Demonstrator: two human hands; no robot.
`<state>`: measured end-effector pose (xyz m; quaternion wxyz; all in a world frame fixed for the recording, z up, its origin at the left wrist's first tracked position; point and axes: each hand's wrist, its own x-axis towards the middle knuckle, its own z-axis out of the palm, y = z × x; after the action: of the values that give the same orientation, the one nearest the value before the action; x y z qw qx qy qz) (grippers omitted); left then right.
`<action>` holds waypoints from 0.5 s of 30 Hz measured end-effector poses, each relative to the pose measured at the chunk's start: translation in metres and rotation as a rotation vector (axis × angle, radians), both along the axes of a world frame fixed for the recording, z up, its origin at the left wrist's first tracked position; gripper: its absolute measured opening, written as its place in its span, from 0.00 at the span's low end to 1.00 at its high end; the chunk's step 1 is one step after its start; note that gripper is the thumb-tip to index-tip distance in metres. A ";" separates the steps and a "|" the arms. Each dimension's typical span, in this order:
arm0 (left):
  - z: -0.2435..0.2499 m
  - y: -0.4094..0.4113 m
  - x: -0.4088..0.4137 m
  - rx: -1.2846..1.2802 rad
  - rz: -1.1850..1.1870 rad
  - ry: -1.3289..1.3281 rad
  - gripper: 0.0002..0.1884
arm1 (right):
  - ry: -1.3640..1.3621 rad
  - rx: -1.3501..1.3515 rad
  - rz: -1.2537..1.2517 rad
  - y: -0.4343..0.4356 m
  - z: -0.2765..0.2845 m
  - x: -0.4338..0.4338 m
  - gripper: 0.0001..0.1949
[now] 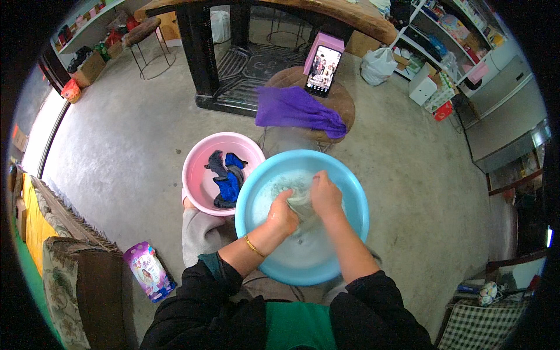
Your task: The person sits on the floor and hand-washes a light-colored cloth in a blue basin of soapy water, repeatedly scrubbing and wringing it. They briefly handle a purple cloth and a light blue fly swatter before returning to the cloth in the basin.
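A round light-blue plastic basin (359, 210) of cloudy, sudsy water stands before me, with both hands inside its rim. Between them stretches a pale wet cloth (302, 202), blurred and partly under the suds. My left hand (282, 213), thumb up and a gold bangle on the wrist, grips the cloth's near left side; its fingertips are hidden. Curled into a fist, my right hand (326, 194) holds the other side. Left of the basin, a pink plastic basin (192, 175) contains dark grey and blue wet garments (228, 186).
Beyond the basins, a brown round stool (345, 105) bears a purple towel (297, 111) and a phone (323, 72) leaning on a pink box (337, 41). A purple detergent bag (149, 272) lies on the concrete floor near a sofa (83, 288). A black-framed table (203, 52) stands behind.
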<state>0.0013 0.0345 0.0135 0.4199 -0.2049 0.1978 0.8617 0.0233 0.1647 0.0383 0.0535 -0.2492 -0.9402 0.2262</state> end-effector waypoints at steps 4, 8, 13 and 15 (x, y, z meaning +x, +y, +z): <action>0.005 -0.006 -0.010 -0.003 0.100 -0.094 0.22 | 0.016 0.046 0.129 0.006 -0.013 0.007 0.17; 0.006 -0.006 -0.010 -0.190 0.044 -0.042 0.22 | -0.212 0.045 0.271 -0.008 -0.041 0.013 0.21; 0.009 -0.005 -0.007 -0.334 -0.056 0.039 0.20 | -0.107 -0.301 0.232 -0.015 -0.033 0.009 0.17; 0.007 -0.008 -0.010 -0.233 -0.048 -0.060 0.20 | 0.129 -0.425 0.331 -0.026 -0.010 0.009 0.14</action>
<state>-0.0086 0.0267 0.0202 0.4193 -0.2731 0.2889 0.8162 0.0325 0.1389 0.0280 0.0222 -0.0829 -0.8941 0.4396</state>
